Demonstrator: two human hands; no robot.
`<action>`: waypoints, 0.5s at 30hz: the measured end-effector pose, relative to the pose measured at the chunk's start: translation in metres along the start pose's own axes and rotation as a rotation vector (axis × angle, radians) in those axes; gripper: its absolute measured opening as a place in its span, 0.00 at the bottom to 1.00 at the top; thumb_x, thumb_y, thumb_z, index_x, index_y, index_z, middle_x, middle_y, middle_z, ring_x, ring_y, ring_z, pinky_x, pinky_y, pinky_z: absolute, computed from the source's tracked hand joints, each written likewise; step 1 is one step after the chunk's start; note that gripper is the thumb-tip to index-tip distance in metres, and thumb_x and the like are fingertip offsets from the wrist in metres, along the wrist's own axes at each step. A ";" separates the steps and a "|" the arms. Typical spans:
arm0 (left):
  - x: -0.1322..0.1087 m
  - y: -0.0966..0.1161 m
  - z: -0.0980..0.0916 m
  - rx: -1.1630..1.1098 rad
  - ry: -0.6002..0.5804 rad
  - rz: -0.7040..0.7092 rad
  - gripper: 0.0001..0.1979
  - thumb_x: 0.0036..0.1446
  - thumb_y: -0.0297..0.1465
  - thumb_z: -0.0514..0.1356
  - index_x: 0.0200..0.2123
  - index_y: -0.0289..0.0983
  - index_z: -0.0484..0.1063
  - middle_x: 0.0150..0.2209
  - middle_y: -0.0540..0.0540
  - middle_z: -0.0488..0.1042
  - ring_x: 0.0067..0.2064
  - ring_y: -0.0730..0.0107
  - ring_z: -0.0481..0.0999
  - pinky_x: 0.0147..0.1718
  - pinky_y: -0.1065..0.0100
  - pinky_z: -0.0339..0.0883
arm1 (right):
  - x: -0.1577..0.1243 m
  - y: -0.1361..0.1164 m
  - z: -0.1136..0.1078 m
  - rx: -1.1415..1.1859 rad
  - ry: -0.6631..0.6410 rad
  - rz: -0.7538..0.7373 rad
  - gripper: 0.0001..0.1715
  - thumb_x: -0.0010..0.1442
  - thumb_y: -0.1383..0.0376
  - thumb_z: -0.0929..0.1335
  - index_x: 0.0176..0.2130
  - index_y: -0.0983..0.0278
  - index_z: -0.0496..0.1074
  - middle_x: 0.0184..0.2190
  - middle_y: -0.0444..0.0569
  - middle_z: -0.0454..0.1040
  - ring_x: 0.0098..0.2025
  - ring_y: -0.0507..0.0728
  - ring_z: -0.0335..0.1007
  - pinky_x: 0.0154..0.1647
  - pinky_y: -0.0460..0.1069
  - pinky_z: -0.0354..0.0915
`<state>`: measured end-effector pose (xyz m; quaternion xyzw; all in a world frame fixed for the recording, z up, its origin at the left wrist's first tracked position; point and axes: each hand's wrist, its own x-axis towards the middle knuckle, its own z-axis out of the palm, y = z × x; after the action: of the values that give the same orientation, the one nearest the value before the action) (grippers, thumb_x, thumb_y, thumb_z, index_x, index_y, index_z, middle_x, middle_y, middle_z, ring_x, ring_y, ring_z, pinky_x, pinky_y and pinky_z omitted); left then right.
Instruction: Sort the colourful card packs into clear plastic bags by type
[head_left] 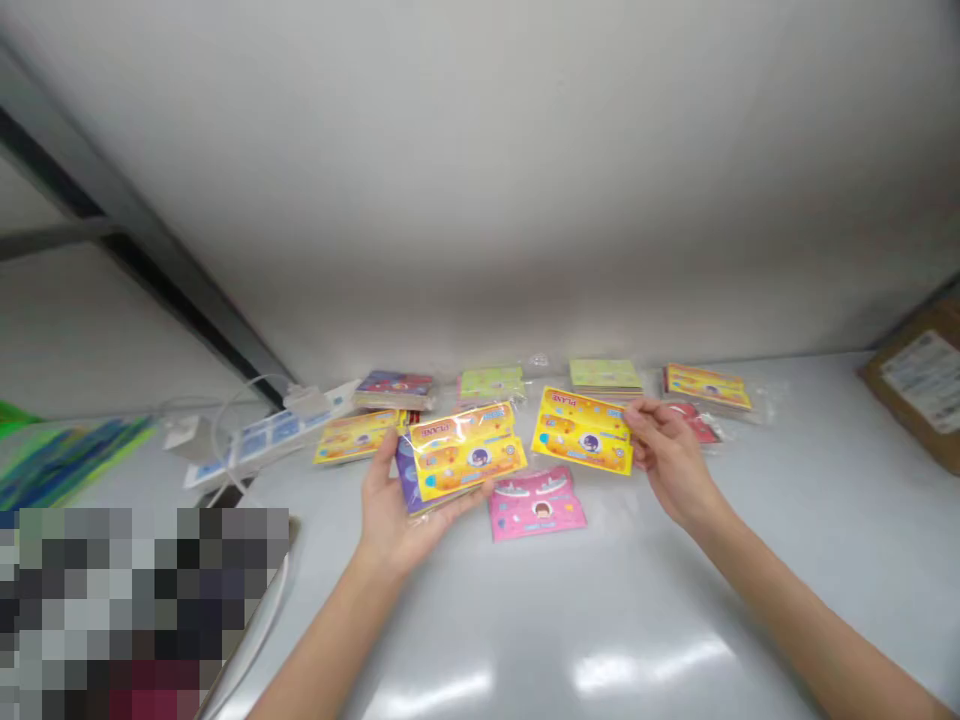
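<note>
Left hand [397, 510] lies palm up with its fingers spread, cupping a small stack of plastic-sleeved craft packets [465, 452] from below, with a yellow "PLANE" cover on top and a purple packet [406, 480] showing beneath. That broad support suits a loose stack, keeping the slippery sleeves level. Right hand [667, 465] makes a narrower grip, fingers and thumb closed on the right edge of a second yellow PLANE packet [581, 430], leaving its printed face in view. This packet sits just right of the stack, above a pink packet [536, 503]. Along the white table [675, 610] beyond lie another yellow packet [356, 436], a pale green packet [491, 384], a green stack [606, 376], a purple-and-red packet [394, 385], a far yellow packet [709, 387] and a red packet [694, 422] near the right hand. A labelled cardboard box [919, 385] sits at far right.
</note>
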<state>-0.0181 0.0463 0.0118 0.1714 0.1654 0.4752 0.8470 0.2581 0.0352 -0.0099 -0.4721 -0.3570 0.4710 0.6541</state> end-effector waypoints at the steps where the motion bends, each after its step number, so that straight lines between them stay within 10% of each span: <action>1: 0.000 0.000 0.000 0.003 0.002 0.001 0.21 0.60 0.43 0.47 0.46 0.35 0.69 0.46 0.35 0.73 0.48 0.42 0.71 0.42 0.41 0.64 | 0.001 0.001 -0.001 -0.008 0.037 -0.024 0.16 0.46 0.56 0.71 0.30 0.60 0.64 0.18 0.37 0.57 0.16 0.46 0.48 0.14 0.43 0.45; 15: -0.001 -0.003 -0.002 0.046 0.013 -0.015 0.20 0.61 0.40 0.47 0.45 0.35 0.71 0.47 0.38 0.73 0.49 0.42 0.70 0.44 0.41 0.61 | 0.000 0.005 0.005 -0.004 -0.108 0.167 0.16 0.45 0.56 0.73 0.31 0.63 0.69 0.16 0.37 0.56 0.15 0.44 0.45 0.12 0.42 0.44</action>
<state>-0.0172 0.0443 0.0092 0.1864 0.1831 0.4661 0.8453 0.2526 0.0368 -0.0129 -0.4754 -0.3521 0.5481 0.5913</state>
